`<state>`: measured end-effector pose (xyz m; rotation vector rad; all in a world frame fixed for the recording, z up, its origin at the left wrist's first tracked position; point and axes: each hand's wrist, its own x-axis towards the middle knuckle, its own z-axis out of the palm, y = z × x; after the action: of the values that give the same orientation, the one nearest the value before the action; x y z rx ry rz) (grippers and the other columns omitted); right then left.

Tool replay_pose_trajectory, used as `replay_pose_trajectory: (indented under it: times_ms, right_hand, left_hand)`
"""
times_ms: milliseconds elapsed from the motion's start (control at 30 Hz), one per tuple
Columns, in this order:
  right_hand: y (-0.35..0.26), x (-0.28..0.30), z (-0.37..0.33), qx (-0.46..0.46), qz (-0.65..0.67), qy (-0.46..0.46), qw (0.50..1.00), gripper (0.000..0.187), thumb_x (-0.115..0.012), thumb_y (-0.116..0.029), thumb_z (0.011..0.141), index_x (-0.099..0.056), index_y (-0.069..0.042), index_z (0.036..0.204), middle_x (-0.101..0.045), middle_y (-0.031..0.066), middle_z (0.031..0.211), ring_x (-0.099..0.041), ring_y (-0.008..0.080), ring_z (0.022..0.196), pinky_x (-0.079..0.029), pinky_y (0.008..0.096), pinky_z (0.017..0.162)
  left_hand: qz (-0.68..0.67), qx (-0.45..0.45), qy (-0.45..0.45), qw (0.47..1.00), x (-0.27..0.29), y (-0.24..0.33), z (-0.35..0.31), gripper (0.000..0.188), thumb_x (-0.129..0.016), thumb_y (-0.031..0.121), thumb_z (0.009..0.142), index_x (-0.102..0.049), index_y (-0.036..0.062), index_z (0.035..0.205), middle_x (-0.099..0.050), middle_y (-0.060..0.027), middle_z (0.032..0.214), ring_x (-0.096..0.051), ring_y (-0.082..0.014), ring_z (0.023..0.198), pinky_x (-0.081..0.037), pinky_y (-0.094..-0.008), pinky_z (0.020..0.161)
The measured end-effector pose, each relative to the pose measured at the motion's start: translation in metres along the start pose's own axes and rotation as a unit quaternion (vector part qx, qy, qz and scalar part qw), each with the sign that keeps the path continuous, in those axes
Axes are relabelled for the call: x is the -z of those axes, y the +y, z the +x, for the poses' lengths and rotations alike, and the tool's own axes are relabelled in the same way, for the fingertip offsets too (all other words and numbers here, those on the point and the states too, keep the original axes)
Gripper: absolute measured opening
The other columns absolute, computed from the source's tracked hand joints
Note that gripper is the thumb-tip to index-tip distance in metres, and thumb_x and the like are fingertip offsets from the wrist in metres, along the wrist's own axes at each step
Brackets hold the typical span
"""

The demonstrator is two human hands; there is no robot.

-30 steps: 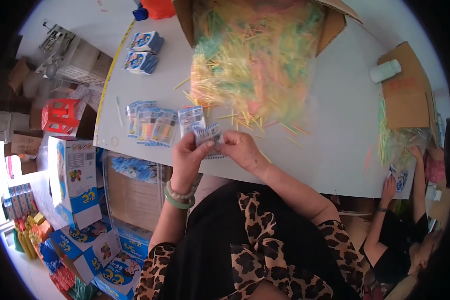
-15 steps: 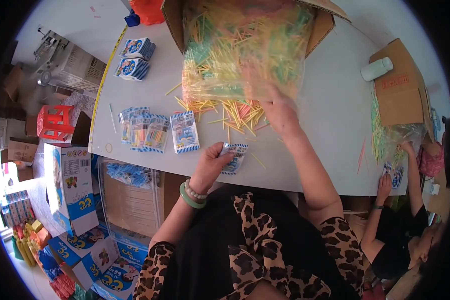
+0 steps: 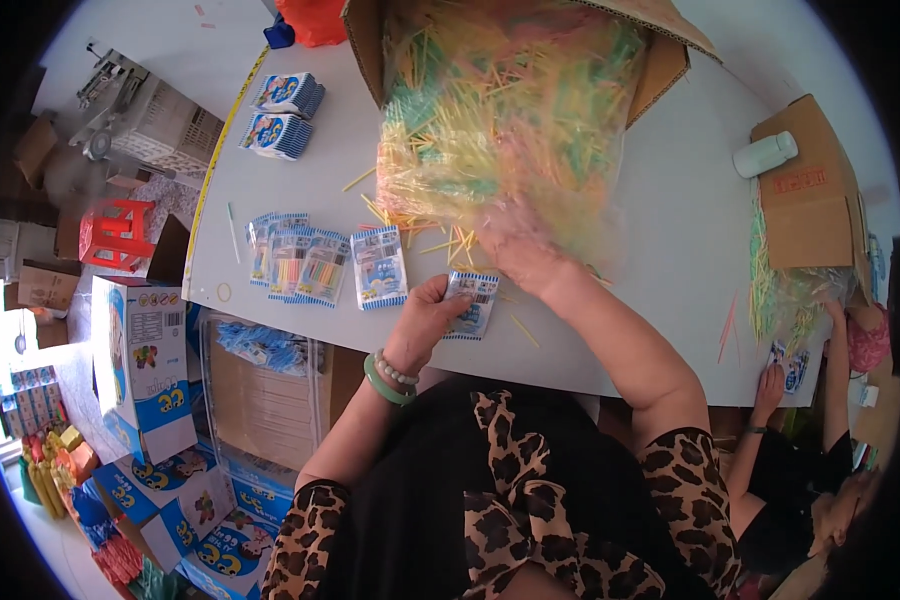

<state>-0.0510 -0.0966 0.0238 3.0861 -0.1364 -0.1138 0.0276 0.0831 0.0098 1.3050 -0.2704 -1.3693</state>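
My left hand (image 3: 426,322) is closed on a small blue-and-white plastic packet (image 3: 475,304) near the table's front edge. My right hand (image 3: 526,252) reaches into the mouth of a large clear plastic bag (image 3: 500,130), which spills from a cardboard box (image 3: 366,45). Thin yellow, pink and green sticks fill the bag; some loose ones (image 3: 458,243) lie in front of it. The right fingers are blurred and partly under the film, so their grip is hidden. Left of my left hand lie a stack of packets (image 3: 379,268) and several packets with coloured sticks showing (image 3: 300,262).
Two stacks of blue packets (image 3: 277,133) stand at the table's far left. On the right, a person's hand (image 3: 770,388) works near another box (image 3: 805,215) with sticks, a white bottle (image 3: 766,155) on it. Printed cartons (image 3: 150,365) and a red stool (image 3: 116,234) stand left.
My right hand has moved left and slightly nearer, over the loose sticks at the bag's mouth. My left hand keeps the packet in place. The whole view has shifted slightly.
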Motion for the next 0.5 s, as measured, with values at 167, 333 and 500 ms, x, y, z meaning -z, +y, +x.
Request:
replay_pose_trajectory:
  times_ms: [167,333,500]
  right_hand:
    - [-0.002,-0.010,0.007,-0.055,0.088,0.086,0.991,0.031,-0.050,-0.013,0.081,-0.058,-0.006,0.110,-0.058,0.0137,0.112,-0.049,0.0321,0.113,-0.032,0.0479,0.101]
    - [0.000,-0.041,-0.002,-0.127,0.064,0.210,0.967,0.028,-0.051,-0.011,0.081,-0.057,-0.006,0.108,-0.058,0.0149,0.111,-0.050,0.0344,0.111,-0.032,0.0509,0.100]
    - [-0.004,-0.006,-0.022,-0.152,0.216,0.194,0.945,0.024,-0.055,-0.004,0.078,-0.053,-0.004,0.102,-0.057,0.0177,0.106,-0.053,0.0345,0.105,-0.038,0.0504,0.092]
  left_hand:
    - [-0.043,-0.016,-0.001,0.999,0.007,-0.003,0.008,0.021,-0.053,0.001,0.088,-0.062,-0.0003,0.107,-0.068,-0.0060,0.094,-0.065,-0.0122,0.081,-0.054,-0.0273,0.074]
    - [-0.053,-0.043,0.011,0.998,0.001,-0.004,0.015,0.019,-0.054,0.002,0.088,-0.062,0.0000,0.105,-0.068,-0.0059,0.093,-0.065,-0.0123,0.081,-0.054,-0.0273,0.074]
    - [-0.075,-0.054,0.014,0.996,0.005,-0.004,0.006,0.017,-0.055,0.003,0.088,-0.063,0.0007,0.103,-0.067,-0.0052,0.092,-0.064,-0.0114,0.079,-0.053,-0.0262,0.073]
